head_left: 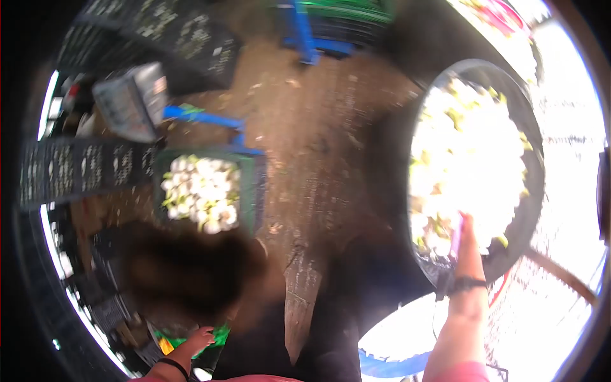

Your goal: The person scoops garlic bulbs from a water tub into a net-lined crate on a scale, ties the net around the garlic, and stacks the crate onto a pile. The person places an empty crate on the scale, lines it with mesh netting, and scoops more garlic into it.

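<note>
My right hand (470,245), with a dark band at the wrist, reaches over the near edge of a big black tub (531,210). The tub is heaped with white, bulb-like vegetables (455,121) with yellow-green ends; glare washes out most of the heap. Along the hand lies a thin pink-purple object (456,237), seemingly gripped; its kind is too blurred to tell. At the lower left, my left hand (202,337) is held low with fingers apart and nothing in it, near a green and yellow item (167,344).
A person's blurred dark head (184,274) is close on the left. Beyond it stands a dark green crate (253,191) of similar white vegetables. Black crates (89,172) are stacked at left, near a blue stool (203,116). Scraps litter the wet brown floor (318,146).
</note>
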The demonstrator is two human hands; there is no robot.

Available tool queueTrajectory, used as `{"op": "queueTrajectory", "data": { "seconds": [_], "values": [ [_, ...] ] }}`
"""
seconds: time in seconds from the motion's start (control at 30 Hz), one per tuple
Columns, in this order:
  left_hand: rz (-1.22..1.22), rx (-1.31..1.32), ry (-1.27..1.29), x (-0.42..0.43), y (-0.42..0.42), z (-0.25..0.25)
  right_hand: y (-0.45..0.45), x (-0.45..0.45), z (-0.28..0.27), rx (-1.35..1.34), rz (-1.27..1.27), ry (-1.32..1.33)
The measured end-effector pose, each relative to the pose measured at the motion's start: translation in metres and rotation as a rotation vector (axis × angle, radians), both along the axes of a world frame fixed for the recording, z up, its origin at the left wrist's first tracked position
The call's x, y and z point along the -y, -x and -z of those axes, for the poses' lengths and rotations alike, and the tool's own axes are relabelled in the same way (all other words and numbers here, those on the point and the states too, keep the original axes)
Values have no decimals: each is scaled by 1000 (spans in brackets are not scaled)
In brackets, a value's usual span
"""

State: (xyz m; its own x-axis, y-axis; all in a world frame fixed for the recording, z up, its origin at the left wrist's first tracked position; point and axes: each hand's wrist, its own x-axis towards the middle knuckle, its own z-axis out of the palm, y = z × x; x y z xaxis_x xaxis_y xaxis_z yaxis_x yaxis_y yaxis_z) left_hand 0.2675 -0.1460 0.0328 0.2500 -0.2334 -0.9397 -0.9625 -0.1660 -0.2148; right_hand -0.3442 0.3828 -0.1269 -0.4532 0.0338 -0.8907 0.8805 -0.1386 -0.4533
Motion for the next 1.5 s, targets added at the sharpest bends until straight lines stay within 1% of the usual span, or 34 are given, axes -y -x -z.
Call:
{"op": "queueTrajectory", "data": {
  "seconds": [0.03, 0.07, 0.1, 0.13, 0.17, 0.2, 0.27, 0.3, 0.33, 0.37, 0.4, 0.47, 0.67, 0.73, 0.77, 0.83, 0.87, 0.9, 0.97, 1.0, 1.07, 1.1, 1.13, 1.17, 1.23, 1.27, 1.33, 1.37, 1.4, 1.43, 1.47, 1.5],
  "values": [
    [38, -30, 6, 10, 12, -1, 15, -39, 61, 31, 42, 62],
    [86, -33, -11, 21, 25, -1, 11, -54, 74, -30, 119, 88],
    [64, -95, 58, 31, 37, -3, 7, -67, 85, -91, 193, 117],
    [38, -163, 128, 39, 52, -4, 0, -61, 79, -149, 243, 142],
    [84, -218, 169, 46, 65, -5, -6, -59, 69, -142, 363, 154],
    [108, -231, 164, 50, 81, -6, -10, -56, 55, -146, 406, 198],
    [164, -208, 256, 53, 106, -7, -14, -53, 35, -211, 384, 156],
    [179, -222, 255, 54, 114, -5, -13, -49, 31, -212, 410, 132],
    [185, -232, 223, 53, 117, -4, -8, -36, 21, -217, 493, 144],
    [194, -235, 189, 53, 120, -5, 0, -23, 16, -216, 507, 104],
    [206, -234, 156, 53, 122, -6, 8, -17, 16, -211, 523, 63],
    [232, -214, 142, 44, 131, -8, 20, -15, 48, -252, 582, 221],
    [222, -255, 72, 22, 135, -13, 10, -22, 28, -286, 545, 272],
    [238, -224, 103, 18, 130, -10, 3, -17, 22, -336, 586, 326],
    [231, -227, 90, 15, 127, -6, 1, -15, 17, -352, 560, 323],
    [229, -272, 157, -1, 153, -4, -4, -11, 5, -371, 589, 307],
    [225, -278, 152, 5, 154, 11, -7, -8, 2, -374, 600, 322],
    [420, -331, 124, 9, 161, 32, -9, -5, 0, -379, 596, 317],
    [466, -528, 68, 9, 174, 57, -15, -1, -8, -398, 597, 313],
    [317, -674, 45, -6, 213, 63, -18, 2, -14, -399, 589, 307],
    [292, -862, -32, -28, 281, 63, -24, 7, -28, -380, 645, 278],
    [343, -934, -46, -38, 314, 62, -28, 3, -24, -403, 619, 298],
    [396, -1008, -62, -47, 345, 59, -31, 5, -31, -407, 611, 293],
    [395, -1064, -83, -57, 375, 50, -33, 7, -41, -421, 613, 261],
    [384, -1122, -119, -69, 409, 42, -37, 6, -61, -459, 579, 219],
    [340, -1162, -119, -73, 420, 43, -37, 7, -75, -467, 573, 206],
    [284, -1205, -133, -74, 419, 48, -41, 13, -104, -513, 515, 97],
    [279, -1186, -167, -71, 409, 54, -46, 8, -105, -566, 445, 89],
    [272, -1166, -198, -68, 398, 57, -49, 12, -117, -569, 432, 82],
    [31, -1108, -252, -74, 386, 46, -52, 20, -132, -613, 375, 48],
    [15, -1107, -252, -70, 368, 53, -57, 29, -142, -654, 319, 16],
    [109, -1127, -179, -64, 346, 68, -63, 33, -142, -661, 278, 53]
  ]
}}
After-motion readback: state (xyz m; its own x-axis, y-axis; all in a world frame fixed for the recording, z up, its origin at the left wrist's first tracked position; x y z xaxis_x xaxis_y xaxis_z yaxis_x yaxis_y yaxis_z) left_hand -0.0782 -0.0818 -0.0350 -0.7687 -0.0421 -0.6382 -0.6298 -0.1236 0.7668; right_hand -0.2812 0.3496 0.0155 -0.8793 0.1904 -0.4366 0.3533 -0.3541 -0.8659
